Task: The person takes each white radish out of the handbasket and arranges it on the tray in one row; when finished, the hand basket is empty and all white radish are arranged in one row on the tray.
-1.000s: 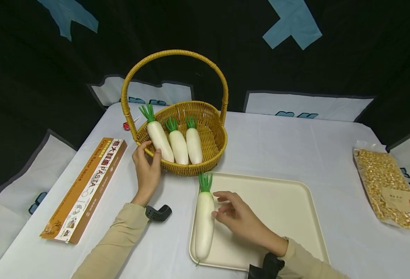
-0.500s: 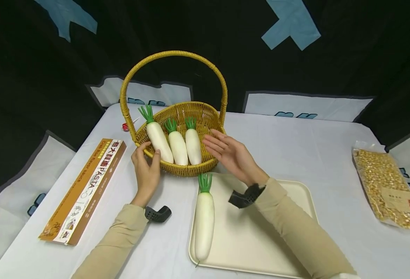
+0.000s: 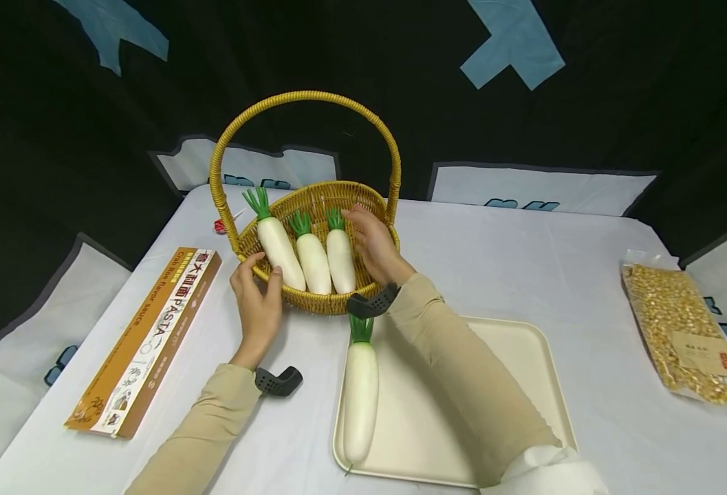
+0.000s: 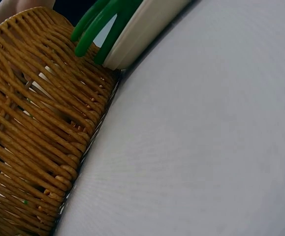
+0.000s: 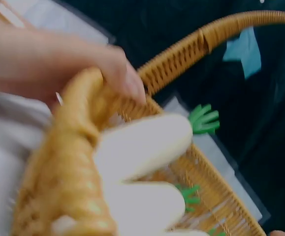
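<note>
Three white daikon radishes with green tops lie in a yellow wicker basket (image 3: pixel 313 302): a left one (image 3: pixel 281 253), a middle one (image 3: pixel 314 264) and a right one (image 3: pixel 340 261). My left hand (image 3: pixel 256 306) grips the basket's near left rim, its thumb over the inside in the right wrist view. Inside the basket's right side, my right hand (image 3: pixel 374 240) has its fingers extended beside the right daikon, fingertips at its green top; its thumb is hidden. Another daikon (image 3: pixel 361 399) lies along the left side of a cream tray (image 3: pixel 527 364), partly under the right wrist's black strap in this view.
A long pasta box (image 3: pixel 146 344) lies on the white tablecloth at the left. A red-wrapped lollipop (image 3: pixel 219 226) sits behind it, beside the basket. At the far right is a clear bag of corn kernels (image 3: pixel 679 330). The tall basket handle (image 3: pixel 304 96) arches over the radishes.
My right hand has left the daikon on the tray and moved up and left into the basket, reaching the right daikon's top. My left hand keeps its grip on the rim.
</note>
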Motion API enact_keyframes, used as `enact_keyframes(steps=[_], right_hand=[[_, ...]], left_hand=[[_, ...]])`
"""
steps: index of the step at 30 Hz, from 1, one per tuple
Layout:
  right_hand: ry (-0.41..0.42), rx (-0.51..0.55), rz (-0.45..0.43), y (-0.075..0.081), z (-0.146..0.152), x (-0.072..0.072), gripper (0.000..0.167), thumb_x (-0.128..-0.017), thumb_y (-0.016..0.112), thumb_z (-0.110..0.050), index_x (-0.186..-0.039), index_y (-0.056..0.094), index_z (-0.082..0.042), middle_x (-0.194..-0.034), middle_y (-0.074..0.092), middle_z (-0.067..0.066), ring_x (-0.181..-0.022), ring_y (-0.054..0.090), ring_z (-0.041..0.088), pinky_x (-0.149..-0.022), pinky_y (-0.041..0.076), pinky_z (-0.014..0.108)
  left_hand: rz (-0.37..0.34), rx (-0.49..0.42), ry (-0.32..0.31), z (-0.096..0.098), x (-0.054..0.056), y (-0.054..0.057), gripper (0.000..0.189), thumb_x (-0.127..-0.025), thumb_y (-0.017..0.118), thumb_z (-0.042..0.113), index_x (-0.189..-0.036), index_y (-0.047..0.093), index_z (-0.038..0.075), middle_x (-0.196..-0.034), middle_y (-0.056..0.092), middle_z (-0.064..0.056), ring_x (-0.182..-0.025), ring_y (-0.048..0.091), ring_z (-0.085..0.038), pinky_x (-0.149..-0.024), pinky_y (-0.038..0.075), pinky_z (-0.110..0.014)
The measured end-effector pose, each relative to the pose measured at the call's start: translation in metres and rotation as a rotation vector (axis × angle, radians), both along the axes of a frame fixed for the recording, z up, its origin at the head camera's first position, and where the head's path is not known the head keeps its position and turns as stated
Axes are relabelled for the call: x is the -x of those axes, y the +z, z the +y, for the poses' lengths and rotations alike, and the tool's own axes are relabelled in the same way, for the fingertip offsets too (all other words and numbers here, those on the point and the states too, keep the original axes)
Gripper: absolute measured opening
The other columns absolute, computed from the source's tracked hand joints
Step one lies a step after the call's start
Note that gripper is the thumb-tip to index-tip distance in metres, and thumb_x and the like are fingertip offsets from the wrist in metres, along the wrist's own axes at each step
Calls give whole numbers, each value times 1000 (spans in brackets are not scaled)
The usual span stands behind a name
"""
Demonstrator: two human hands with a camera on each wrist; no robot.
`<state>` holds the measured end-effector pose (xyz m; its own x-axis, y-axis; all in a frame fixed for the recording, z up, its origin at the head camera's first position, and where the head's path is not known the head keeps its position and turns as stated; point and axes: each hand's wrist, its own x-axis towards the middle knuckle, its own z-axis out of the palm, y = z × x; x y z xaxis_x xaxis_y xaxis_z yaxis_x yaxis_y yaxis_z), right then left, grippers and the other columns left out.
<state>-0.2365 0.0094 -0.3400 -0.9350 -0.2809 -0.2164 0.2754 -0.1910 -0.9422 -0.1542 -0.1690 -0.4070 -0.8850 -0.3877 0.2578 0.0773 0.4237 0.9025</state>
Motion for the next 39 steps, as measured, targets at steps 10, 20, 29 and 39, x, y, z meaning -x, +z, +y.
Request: enact_keyframes(steps=[10,20,29,39], right_hand=[[303,-548,-30,-1,-8,1,90,-81,60,-46,-147,4,-19,-154,2,1,-141,7,21,-112,16,44],[289,-675,24,-6,-11,1,88,-80,67,-24,-146,9,-16,-151,15,6,-137,20,24,-108,27,43],[143,-789,119,-5,-11,-7,95,-71,76,-18,-145,16,-11,-146,28,11,-129,35,26,-103,36,38],[102,-603,142,-2,-9,-8,78,-81,63,-10,-144,20,-26,-139,36,13,-116,47,29,-82,47,38]], left_hand=[[15,-2,-5,-1,1,-2,42,-90,48,29,-129,38,15,-135,25,-17,-125,30,-28,-104,23,-47],[10,-2,-4,0,1,-1,43,-90,48,29,-130,37,15,-135,24,-17,-126,29,-29,-105,22,-48],[4,-6,1,0,1,-1,45,-90,49,29,-131,37,17,-136,24,-17,-127,29,-29,-105,22,-48],[0,-2,4,0,1,-1,46,-90,48,30,-132,35,18,-137,24,-16,-126,30,-29,-104,23,-47]])
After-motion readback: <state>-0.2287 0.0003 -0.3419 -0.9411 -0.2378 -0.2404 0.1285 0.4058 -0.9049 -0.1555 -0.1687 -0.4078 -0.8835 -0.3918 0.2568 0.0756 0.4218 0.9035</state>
